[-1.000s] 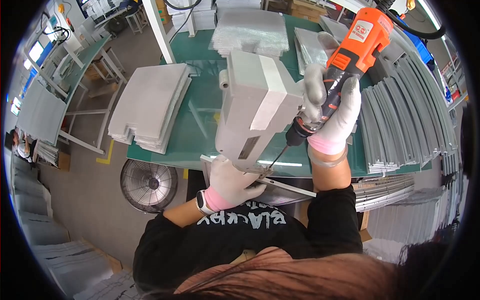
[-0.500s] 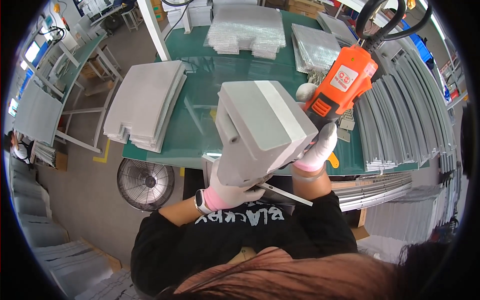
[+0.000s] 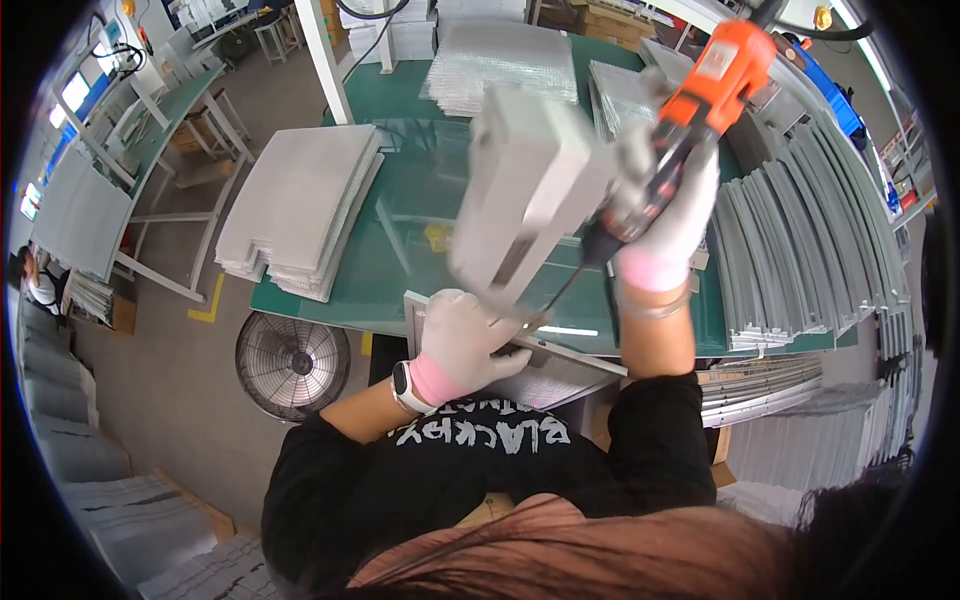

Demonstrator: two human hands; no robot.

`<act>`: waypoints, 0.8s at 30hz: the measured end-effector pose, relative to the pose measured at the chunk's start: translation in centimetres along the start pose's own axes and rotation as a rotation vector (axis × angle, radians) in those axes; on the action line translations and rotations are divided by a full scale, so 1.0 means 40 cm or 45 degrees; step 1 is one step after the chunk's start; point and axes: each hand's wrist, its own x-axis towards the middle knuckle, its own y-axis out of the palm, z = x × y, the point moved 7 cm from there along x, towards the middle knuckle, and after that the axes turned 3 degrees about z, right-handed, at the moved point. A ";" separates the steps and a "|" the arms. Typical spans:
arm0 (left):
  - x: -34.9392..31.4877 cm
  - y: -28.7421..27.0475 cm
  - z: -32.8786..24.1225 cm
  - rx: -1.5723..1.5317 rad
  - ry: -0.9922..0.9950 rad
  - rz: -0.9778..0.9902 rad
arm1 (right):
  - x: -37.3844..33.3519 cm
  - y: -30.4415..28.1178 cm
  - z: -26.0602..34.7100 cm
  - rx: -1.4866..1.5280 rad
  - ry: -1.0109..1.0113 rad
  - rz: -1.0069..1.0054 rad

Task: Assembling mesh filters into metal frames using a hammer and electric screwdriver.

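- While the left hand (image 3: pixel 462 335), in a white glove with a pink cuff, presses down with curled fingers on the lower end of a grey box-shaped metal housing (image 3: pixel 525 190), this housing stands tilted over the near edge of the green-topped work table (image 3: pixel 400 225).
- Its upper end leans away from the person and looks blurred.
- Under the left hand lies a flat grey metal panel with a ribbed surface (image 3: pixel 545 365), which sticks out over the table edge toward the person's body.
- Wrapped tightly around the dark grip of an orange electric screwdriver (image 3: pixel 700 95) is the right hand (image 3: pixel 665 215), also in a white glove with a pink cuff.
- From this tool a thin dark bit runs down and to the left, and its tip is just beside the left hand's fingers, at the bottom of the housing; if it touches, I cannot tell.
- On the left part of the table rests a stack of grey flat sheets (image 3: pixel 300 205).
- At the right side lie many long grey curved metal strips (image 3: pixel 800 250) in a row.
- Below the table, on the floor, stands a round wire-guard fan (image 3: pixel 293 365).
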 end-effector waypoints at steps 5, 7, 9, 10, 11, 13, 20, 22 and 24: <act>0.053 0.000 0.059 0.169 -0.024 0.074 | 0.125 -0.072 0.161 -0.747 -0.153 -0.146; 0.127 -0.001 0.152 0.132 -0.084 0.123 | 0.164 -0.085 0.219 -1.157 -0.271 -0.206; 0.206 -0.003 0.271 0.082 -0.136 -0.093 | 0.181 -0.100 0.288 -1.661 -0.570 -0.179; 0.248 0.021 0.336 0.135 -0.247 0.043 | 0.192 -0.140 0.287 -1.390 -0.516 -0.237; 0.281 0.048 0.394 0.188 -0.276 0.057 | 0.195 -0.152 0.308 -1.494 -0.596 -0.214; 0.322 0.110 0.475 0.234 -0.319 0.222 | 0.190 -0.159 0.350 -1.629 -0.651 -0.154; 0.114 0.090 0.490 0.107 0.064 -0.031 | -0.138 -0.223 0.254 -2.053 -0.708 -0.493; 0.015 0.038 0.441 0.074 0.086 -0.068 | -0.279 -0.321 0.125 -2.613 -0.342 -0.149; -0.080 0.008 0.429 -0.105 -0.085 0.040 | -0.417 -0.463 -0.037 -2.756 0.410 0.054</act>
